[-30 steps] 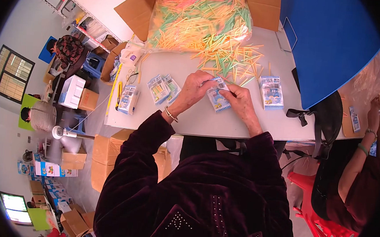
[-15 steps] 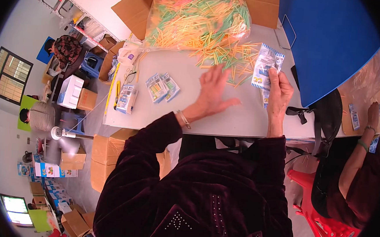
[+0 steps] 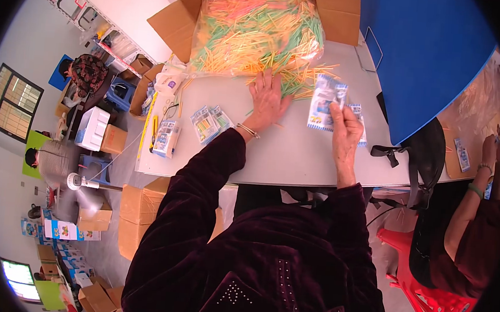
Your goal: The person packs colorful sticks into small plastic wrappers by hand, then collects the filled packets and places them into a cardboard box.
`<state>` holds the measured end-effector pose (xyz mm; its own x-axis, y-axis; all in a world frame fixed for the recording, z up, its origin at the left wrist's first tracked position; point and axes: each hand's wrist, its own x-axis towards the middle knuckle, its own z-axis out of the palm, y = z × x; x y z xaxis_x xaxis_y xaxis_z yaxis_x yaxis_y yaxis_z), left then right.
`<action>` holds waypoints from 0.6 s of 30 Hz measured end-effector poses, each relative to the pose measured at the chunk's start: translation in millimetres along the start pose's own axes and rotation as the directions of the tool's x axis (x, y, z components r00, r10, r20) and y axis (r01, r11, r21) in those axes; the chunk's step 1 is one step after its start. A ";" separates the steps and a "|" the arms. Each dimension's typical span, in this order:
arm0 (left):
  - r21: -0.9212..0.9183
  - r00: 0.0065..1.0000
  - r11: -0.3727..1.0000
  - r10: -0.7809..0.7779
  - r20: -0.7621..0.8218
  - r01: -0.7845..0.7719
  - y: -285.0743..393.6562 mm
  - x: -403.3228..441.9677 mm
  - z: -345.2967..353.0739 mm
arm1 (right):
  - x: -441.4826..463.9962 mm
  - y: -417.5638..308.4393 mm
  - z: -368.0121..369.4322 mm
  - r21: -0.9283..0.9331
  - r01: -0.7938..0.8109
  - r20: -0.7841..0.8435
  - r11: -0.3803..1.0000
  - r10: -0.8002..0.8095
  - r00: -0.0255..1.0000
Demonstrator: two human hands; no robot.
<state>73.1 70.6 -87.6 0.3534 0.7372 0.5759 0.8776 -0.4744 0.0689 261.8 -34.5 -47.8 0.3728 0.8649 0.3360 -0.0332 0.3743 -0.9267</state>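
Note:
My left hand (image 3: 267,102) lies palm down with its fingers spread, the fingertips on the near edge of a pile of thin yellow, green and orange sticks (image 3: 293,81). In my right hand (image 3: 346,131), a blue-and-white printed packet (image 3: 325,103) is pinched at its lower right side and held up over the table. Behind it, another such packet (image 3: 360,137) lies on the table, partly hidden. Two packets (image 3: 206,125) with coloured sticks showing overlap left of my left arm. More packets (image 3: 166,138) are stacked at the table's left.
An open cardboard box (image 3: 175,26) holds a clear bag of sticks (image 3: 253,28) at the table's back. Near the left edge are a yellow cutter (image 3: 154,129) and scissors (image 3: 172,109). A blue panel (image 3: 425,58) and black straps (image 3: 420,162) stand right, beside a co-worker's arms (image 3: 472,200).
My left hand has left the packet and moved up to the loose sticks. My right hand carried the packet right, over the other one, then slightly back left.

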 end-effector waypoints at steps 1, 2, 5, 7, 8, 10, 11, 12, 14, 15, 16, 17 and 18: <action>-0.059 1.000 0.998 -0.009 0.021 0.011 -3.2 2.1 -5.1 | -3.8 0.7 2.7 0.020 -0.010 0.025 1.000 0.009 1.000; -0.059 1.000 0.998 -0.005 0.020 0.006 -5.9 3.0 -10.1 | -9.0 -1.6 4.3 -0.041 -0.052 0.053 0.998 0.054 0.997; -0.018 0.996 0.997 0.075 0.047 -0.074 -12.3 5.3 -20.2 | -25.7 16.0 14.2 0.041 -0.153 0.170 0.987 0.144 0.975; -0.036 0.984 0.991 0.129 0.123 -0.126 -16.2 7.4 -22.5 | -31.5 24.8 15.7 -0.021 -0.144 0.280 0.989 0.144 0.949; -0.035 0.984 0.991 0.129 0.123 -0.125 -16.1 8.7 -22.9 | -33.7 27.7 16.4 -0.083 -0.127 0.386 0.988 0.149 0.910; 0.132 0.956 0.984 0.081 0.283 -0.123 -13.5 14.7 -20.9 | -34.9 29.1 17.7 -0.148 -0.057 0.409 0.987 0.114 0.905; 0.129 0.956 0.984 0.084 0.280 -0.124 -12.1 18.8 -19.3 | -34.6 28.2 17.0 -0.197 -0.013 0.423 0.980 0.098 0.901; 0.159 0.945 0.982 0.043 0.323 -0.099 -10.8 23.2 -17.7 | -34.2 27.7 16.3 -0.246 0.030 0.438 0.969 0.083 0.895; 0.188 0.931 0.979 0.003 0.365 -0.077 -13.9 31.9 -11.3 | -33.5 27.8 15.3 -0.227 -0.001 0.434 0.974 0.102 0.895; 0.198 0.905 0.977 -0.016 0.426 -0.076 -17.7 36.9 -8.5 | -33.7 27.9 15.1 -0.205 -0.033 0.434 0.978 0.121 0.893; 0.209 0.875 0.975 -0.034 0.483 -0.077 -18.5 41.0 -9.1 | -33.7 28.5 14.8 -0.205 -0.034 0.432 0.978 0.122 0.894; 0.207 0.874 0.975 -0.031 0.485 -0.080 -18.5 44.0 -9.6 | -33.7 29.3 14.5 -0.217 -0.017 0.440 0.976 0.114 0.891; 0.205 0.870 0.975 -0.026 0.492 -0.087 -18.5 46.9 -10.1 | -34.0 29.9 14.2 -0.229 0.000 0.447 0.974 0.105 0.888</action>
<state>70.1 109.1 -53.7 0.4445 0.8904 0.0983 0.8912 -0.4283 -0.1497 235.0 -47.9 -84.6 -0.0873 0.9572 0.2760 0.1794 0.2876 -0.9408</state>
